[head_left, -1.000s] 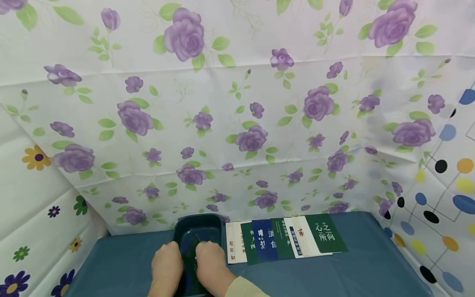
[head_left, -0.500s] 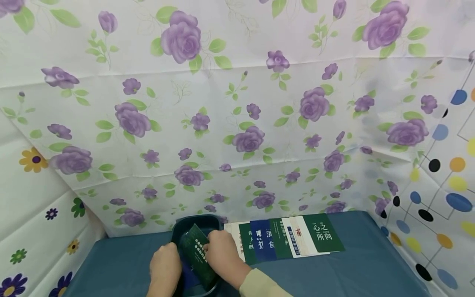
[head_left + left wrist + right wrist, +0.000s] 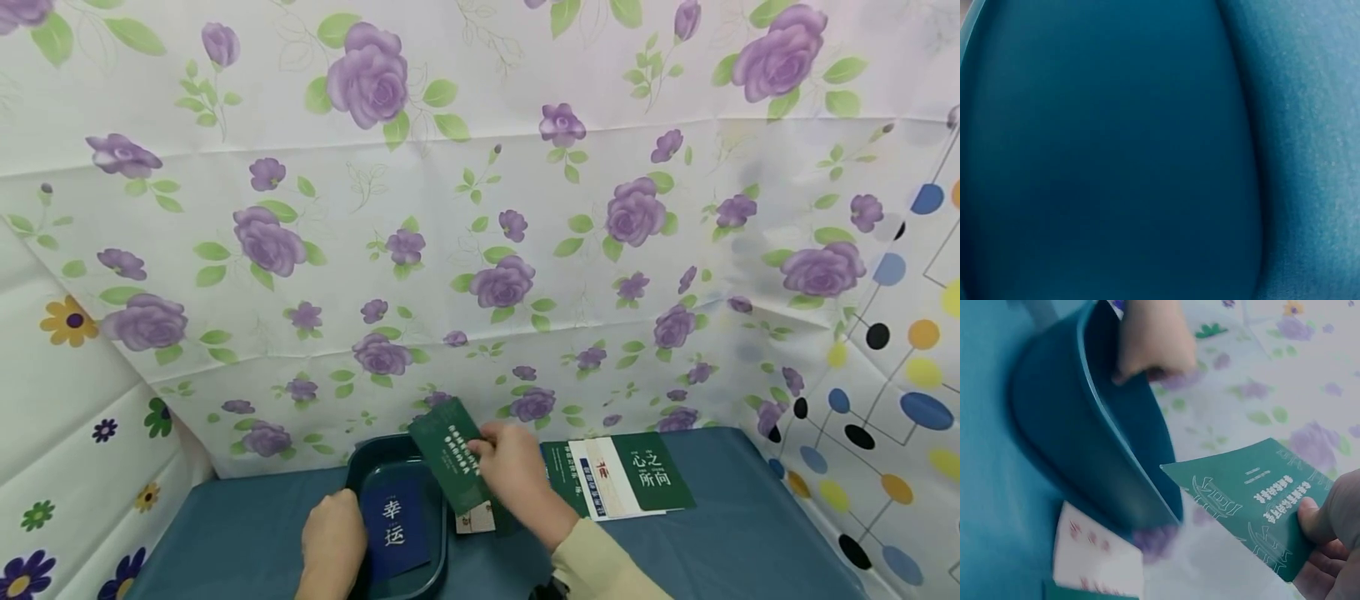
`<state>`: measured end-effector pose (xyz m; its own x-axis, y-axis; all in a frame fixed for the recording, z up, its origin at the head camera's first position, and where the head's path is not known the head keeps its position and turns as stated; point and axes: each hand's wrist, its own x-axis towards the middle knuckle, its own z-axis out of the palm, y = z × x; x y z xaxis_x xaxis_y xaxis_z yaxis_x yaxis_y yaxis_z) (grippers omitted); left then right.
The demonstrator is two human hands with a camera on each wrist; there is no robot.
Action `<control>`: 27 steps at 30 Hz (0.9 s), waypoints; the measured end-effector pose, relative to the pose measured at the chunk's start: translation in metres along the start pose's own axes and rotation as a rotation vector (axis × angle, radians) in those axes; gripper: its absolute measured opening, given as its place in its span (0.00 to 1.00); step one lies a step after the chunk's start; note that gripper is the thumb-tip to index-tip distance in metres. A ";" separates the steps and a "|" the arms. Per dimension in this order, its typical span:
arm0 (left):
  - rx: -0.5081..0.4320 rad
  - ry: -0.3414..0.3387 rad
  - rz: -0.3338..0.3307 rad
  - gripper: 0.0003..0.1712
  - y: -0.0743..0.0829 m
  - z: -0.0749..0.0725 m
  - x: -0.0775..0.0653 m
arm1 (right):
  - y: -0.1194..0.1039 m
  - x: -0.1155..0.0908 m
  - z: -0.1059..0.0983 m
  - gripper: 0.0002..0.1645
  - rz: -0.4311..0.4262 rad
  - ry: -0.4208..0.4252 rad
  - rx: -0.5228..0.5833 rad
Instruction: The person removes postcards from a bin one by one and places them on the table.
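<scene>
In the head view my left hand [image 3: 333, 533] grips the left rim of a dark teal plastic bin [image 3: 384, 465]. The right wrist view shows that hand's fingers curled over the rim. A blue card [image 3: 393, 529] with white characters lies inside the bin. My right hand [image 3: 517, 471] pinches a green card [image 3: 450, 454] with white print by its right edge, thumb on top. The card is tilted above the bin's right rim and over the left end of a row of cards. The left wrist view is filled mostly by the bin's outer wall [image 3: 1116, 137].
Right of the bin, overlapping cards in green, white and blue lie in a row, with a green card [image 3: 652, 471] at its right end. My right hand hides part of the row. A blue-grey cloth [image 3: 720, 533] covers the table; a floral curtain [image 3: 480, 208] hangs behind.
My right hand has lifted the green card out of the bin and moved it up and right, uncovering the blue card. My left hand has stayed on the rim.
</scene>
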<state>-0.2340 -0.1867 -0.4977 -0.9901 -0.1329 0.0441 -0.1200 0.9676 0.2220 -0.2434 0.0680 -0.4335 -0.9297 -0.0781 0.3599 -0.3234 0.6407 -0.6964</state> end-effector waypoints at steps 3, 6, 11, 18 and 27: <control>0.001 -0.002 0.003 0.02 0.000 -0.001 0.000 | 0.010 0.003 -0.016 0.07 0.020 0.076 0.001; 0.003 -0.014 -0.001 0.02 0.000 -0.002 0.000 | 0.019 0.005 -0.029 0.11 0.039 0.141 0.013; 0.010 -0.023 -0.009 0.02 0.000 -0.001 -0.002 | 0.034 0.005 -0.048 0.15 0.076 0.205 0.028; 0.006 -0.029 0.003 0.02 0.001 -0.001 -0.002 | 0.062 0.004 -0.079 0.18 0.217 0.251 0.044; -0.002 -0.040 -0.002 0.02 0.001 -0.003 -0.001 | 0.101 -0.002 -0.124 0.20 0.253 0.348 -0.063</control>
<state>-0.2333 -0.1861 -0.4944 -0.9921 -0.1257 0.0048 -0.1214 0.9670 0.2240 -0.2520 0.2277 -0.4280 -0.8599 0.3431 0.3779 -0.0713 0.6524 -0.7545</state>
